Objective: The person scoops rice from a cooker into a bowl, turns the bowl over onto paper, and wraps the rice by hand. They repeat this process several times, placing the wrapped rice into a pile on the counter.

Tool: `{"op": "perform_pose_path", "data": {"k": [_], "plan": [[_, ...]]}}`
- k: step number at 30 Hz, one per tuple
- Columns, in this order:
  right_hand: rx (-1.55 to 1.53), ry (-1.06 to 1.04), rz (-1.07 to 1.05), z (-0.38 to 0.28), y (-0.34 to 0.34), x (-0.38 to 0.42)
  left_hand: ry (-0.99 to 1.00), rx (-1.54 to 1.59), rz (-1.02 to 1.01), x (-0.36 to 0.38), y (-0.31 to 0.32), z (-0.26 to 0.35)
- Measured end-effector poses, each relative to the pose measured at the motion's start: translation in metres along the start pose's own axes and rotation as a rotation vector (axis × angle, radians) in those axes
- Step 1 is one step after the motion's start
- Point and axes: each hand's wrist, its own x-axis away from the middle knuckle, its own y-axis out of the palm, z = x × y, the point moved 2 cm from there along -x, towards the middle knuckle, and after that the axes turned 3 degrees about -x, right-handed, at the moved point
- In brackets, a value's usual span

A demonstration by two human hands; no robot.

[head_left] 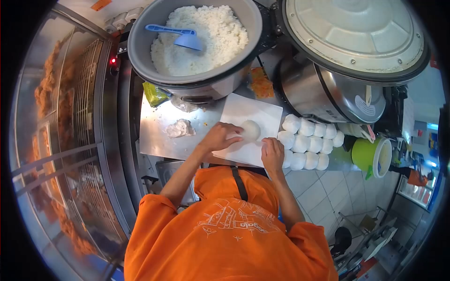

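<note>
A rounded portion of white rice point(251, 130) sits on a stack of white paper point(253, 107) on the metal counter. My left hand point(223, 136) is at the left side of the rice, thumb and fingers apart, over the paper. At the right edge of the paper is my right hand point(272, 151), its fingers closed on the sheet's edge. Just right of it, several round white wrapped portions point(306, 144) stand in rows, touching one another.
An open cooker of rice point(201, 42) holds a blue scoop point(188, 41). Beside it stands a lidded cooker point(328, 86). Crumpled plastic point(180, 128) and a green packet point(154, 93) lie left. A green bucket point(365, 155) is at right; a glass cabinet point(101, 140) stands far left.
</note>
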Motion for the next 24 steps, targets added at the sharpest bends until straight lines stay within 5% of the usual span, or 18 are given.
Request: {"op": "perform_pose_path", "data": {"k": [3,8,12,20,22,23,24], "plan": [[-0.177,-0.013,0.042,0.020,-0.010,-0.016,-0.101,0.089,0.045,0.017,-0.015,0.006],[-0.534,0.029,-0.082,0.038,-0.009,-0.011,0.005,-0.153,0.142,0.031,0.011,-0.044],[-0.552,0.098,-0.151,0.038,-0.023,0.007,-0.153,-0.126,0.131,0.044,0.020,-0.052],[-0.517,0.268,-0.151,0.033,-0.001,0.036,-0.144,-0.091,0.220,0.074,0.023,-0.052],[-0.485,0.377,-0.157,0.028,-0.003,0.020,-0.519,0.254,0.310,0.075,0.026,-0.068],[-0.475,0.373,-0.155,0.028,0.000,0.017,-0.513,0.262,0.314,0.072,0.027,-0.049],[-0.427,0.354,-0.127,0.033,0.005,0.012,-0.364,-0.027,0.676,0.062,0.016,-0.011]]}}
